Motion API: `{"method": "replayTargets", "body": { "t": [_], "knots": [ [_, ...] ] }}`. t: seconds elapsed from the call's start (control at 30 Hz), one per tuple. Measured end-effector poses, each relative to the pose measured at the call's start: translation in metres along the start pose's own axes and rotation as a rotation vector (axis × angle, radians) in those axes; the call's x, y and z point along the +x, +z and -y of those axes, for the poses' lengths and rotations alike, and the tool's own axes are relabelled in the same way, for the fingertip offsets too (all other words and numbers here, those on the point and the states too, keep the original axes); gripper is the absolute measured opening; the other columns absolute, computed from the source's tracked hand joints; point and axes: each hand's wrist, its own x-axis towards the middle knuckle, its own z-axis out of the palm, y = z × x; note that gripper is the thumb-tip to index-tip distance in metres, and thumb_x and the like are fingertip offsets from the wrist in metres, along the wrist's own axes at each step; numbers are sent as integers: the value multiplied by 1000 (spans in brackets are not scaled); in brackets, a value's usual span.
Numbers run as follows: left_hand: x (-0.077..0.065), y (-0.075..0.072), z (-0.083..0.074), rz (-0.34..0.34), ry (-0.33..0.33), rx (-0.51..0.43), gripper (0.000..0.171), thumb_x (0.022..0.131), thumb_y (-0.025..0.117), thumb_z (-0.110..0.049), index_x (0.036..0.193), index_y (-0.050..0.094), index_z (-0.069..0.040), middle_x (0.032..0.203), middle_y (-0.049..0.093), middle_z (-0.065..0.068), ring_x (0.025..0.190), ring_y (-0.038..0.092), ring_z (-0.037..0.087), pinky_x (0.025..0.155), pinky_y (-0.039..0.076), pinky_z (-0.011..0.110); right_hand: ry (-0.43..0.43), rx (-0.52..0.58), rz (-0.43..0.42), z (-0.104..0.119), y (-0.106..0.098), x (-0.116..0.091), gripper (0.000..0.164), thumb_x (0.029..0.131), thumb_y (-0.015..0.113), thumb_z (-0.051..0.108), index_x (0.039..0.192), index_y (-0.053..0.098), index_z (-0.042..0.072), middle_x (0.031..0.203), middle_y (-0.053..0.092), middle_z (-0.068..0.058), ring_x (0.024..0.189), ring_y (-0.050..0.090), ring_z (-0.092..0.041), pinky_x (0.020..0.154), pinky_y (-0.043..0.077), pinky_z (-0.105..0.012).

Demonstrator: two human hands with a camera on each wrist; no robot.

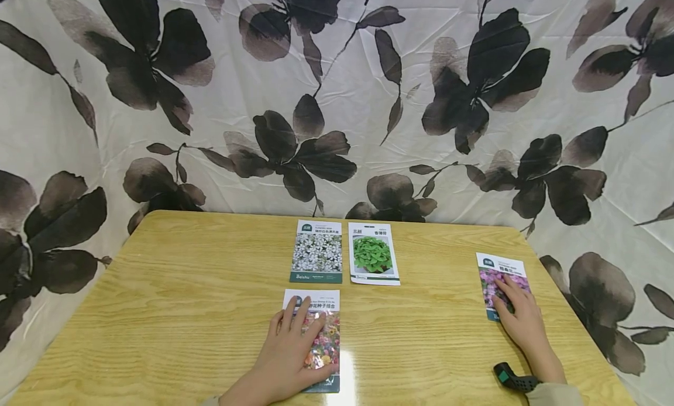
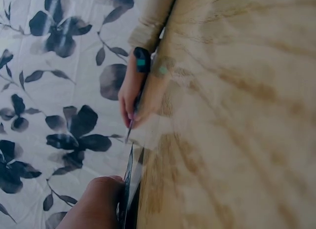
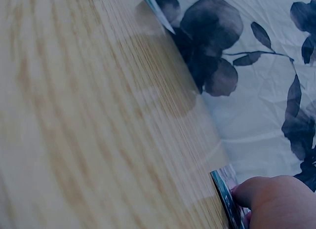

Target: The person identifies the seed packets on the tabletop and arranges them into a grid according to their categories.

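In the head view my left hand [image 1: 286, 350] rests on a seed packet [image 1: 330, 353] printed with mixed colourful flowers, its fingers spread over the front and the thumb near the lower edge. The left wrist view shows that thumb [image 2: 96, 202] beside the packet's edge. Over at the right, my right hand [image 1: 521, 315] lies on a packet [image 1: 489, 277] with purple flowers, fingers extended across its lower right part. In the right wrist view the right thumb [image 3: 271, 199] touches this packet [image 3: 224, 182]. The palm side of both hands is hidden.
Side by side at the back of the wooden table [image 1: 174, 300] lie a white-flower packet [image 1: 316, 254] and a green-leaf packet [image 1: 374, 255]. A floral cloth [image 1: 368, 160] hangs behind the table. A dark band [image 1: 513, 378] is on the right wrist.
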Motion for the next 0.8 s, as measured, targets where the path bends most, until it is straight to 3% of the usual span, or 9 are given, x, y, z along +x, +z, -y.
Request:
{"method": "replayTargets", "body": {
  "t": [0.3,0.5,0.8],
  "knots": [
    [1,-1,2,5,3,-31,81,86,44,-80,148,47,-28,159,28,16,146,20,42,104,29,62,-6,3,-11,-2,2,0,45,99,56,19,137,53,-5,148,38,-32,128,32,-56,94,24,-73],
    [1,-6,19,16,51,-118,71,87,50,-75,146,50,-36,159,31,7,143,28,38,99,33,61,-12,2,-14,-3,4,0,45,98,57,18,137,53,-6,147,38,-32,128,33,-56,93,24,-73],
    [4,-12,39,80,163,-150,95,72,55,-86,153,37,-41,160,28,4,141,30,38,100,31,62,13,-6,-1,-4,2,0,46,99,56,19,138,52,-4,149,38,-31,130,32,-54,95,24,-72]
  ]
}}
